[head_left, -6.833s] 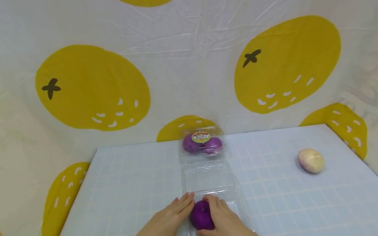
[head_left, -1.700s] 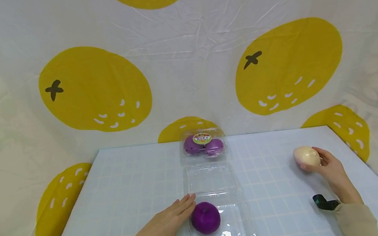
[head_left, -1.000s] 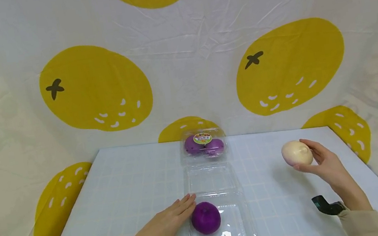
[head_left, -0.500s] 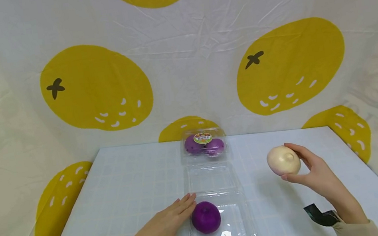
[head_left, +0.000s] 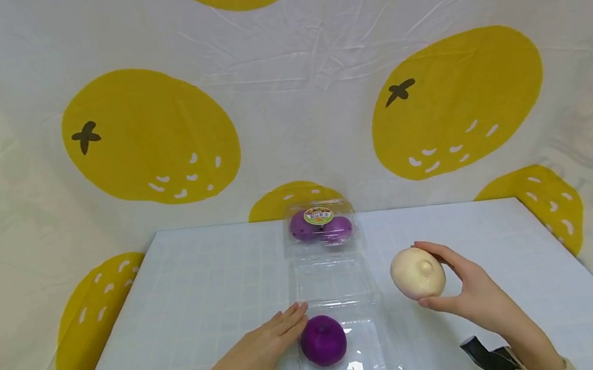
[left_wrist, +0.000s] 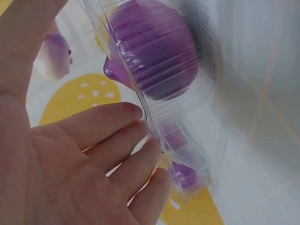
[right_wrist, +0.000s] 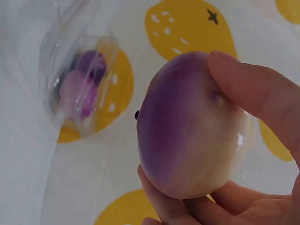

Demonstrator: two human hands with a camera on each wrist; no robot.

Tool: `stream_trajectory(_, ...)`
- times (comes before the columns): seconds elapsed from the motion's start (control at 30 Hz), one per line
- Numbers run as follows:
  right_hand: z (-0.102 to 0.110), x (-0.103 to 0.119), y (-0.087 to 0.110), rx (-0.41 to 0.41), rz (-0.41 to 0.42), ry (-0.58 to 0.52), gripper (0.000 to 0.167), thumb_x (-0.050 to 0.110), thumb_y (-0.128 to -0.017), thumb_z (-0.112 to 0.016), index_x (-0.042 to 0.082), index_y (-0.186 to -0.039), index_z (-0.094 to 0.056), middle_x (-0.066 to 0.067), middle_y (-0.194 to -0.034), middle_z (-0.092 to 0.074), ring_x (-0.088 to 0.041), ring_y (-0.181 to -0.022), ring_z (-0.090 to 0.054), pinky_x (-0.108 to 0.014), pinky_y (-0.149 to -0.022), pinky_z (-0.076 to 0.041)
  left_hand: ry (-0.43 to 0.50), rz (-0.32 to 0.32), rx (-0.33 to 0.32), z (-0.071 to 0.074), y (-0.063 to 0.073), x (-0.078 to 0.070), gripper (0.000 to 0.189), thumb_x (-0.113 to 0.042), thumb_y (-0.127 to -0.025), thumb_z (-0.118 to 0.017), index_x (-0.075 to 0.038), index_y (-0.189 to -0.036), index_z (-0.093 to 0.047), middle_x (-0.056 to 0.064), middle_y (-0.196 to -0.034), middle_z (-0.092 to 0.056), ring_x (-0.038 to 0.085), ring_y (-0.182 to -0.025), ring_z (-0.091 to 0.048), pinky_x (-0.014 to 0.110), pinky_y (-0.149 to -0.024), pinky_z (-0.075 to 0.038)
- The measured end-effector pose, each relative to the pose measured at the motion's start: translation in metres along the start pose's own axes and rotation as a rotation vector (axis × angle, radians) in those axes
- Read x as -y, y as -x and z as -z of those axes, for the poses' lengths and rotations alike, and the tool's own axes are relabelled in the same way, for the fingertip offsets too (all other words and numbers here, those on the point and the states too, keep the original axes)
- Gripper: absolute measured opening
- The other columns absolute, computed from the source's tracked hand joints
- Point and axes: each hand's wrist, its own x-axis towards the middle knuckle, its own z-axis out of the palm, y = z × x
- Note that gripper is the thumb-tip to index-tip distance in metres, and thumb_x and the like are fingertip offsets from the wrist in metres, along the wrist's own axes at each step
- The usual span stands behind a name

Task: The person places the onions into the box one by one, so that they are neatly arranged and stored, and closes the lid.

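Note:
In the head view my right hand (head_left: 471, 293) holds a round cream-and-purple fruit (head_left: 418, 273), with a nub on its cream end, above the table to the right of the clamshell box. The right wrist view shows thumb and fingers curled around this fruit (right_wrist: 187, 126), its purple side in sight. My left hand (head_left: 255, 358) has its fingers extended, fingertips at the left edge of the clear plastic clamshell box (head_left: 374, 357). A dark purple round fruit (head_left: 323, 340) sits in the left part of that box, whose lid lies folded back. Seen from the left wrist, fingertips (left_wrist: 133, 110) meet the box's wall.
Behind the opened lid (head_left: 326, 277) stands a closed clear box (head_left: 346, 205) holding two purple fruits, with an oval label (head_left: 318, 216) on top. The pale checked table (head_left: 203, 286) ends at a cloth backdrop (head_left: 298, 115) printed with yellow fruit.
Earlier, my right hand let go of the dark purple fruit in the box. It then picked up the cream-and-purple fruit at the far right and carried it left. My left hand stays put.

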Motion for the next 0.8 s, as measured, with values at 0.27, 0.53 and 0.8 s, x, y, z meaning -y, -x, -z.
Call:
stream_trajectory(0.27,-0.024,0.008,0.008,0.055,0.077,-0.005,0.086,0.016,-0.067,-0.092,0.026,-0.142,-0.051,0.004,-0.133,-0.059,-0.008,-0.119,-0.049,-0.066,-0.100,-0.035,-0.010,-0.012,-0.008,-0.001,0.000,0.000,0.111,-0.074,-0.072,-0.069,-0.001,-0.150,-0.040,0.011,-0.163,-0.024,0.027,-0.148,-0.024,0.045,-0.116,-0.031)
stream_trajectory(0.53,-0.044,0.011,0.010,0.131,0.107,0.028,0.086,0.018,-0.067,-0.092,0.026,-0.142,-0.052,0.012,-0.132,-0.058,-0.010,-0.120,-0.053,-0.038,-0.101,-0.045,-0.029,-0.025,-0.021,-0.001,-0.001,0.000,0.111,-0.074,-0.072,-0.067,0.000,-0.150,-0.040,0.013,-0.161,-0.026,0.028,-0.148,-0.026,0.045,-0.115,-0.031)
stream_trajectory(0.8,-0.064,0.004,0.012,0.258,0.111,0.015,0.083,0.023,-0.070,-0.089,0.022,-0.142,-0.050,0.010,-0.136,-0.057,-0.016,-0.124,-0.054,-0.048,-0.100,-0.048,-0.016,-0.018,-0.014,0.000,-0.001,0.001,0.112,-0.073,-0.071,-0.070,0.000,-0.150,-0.039,0.013,-0.162,-0.026,0.027,-0.148,-0.026,0.045,-0.116,-0.031)
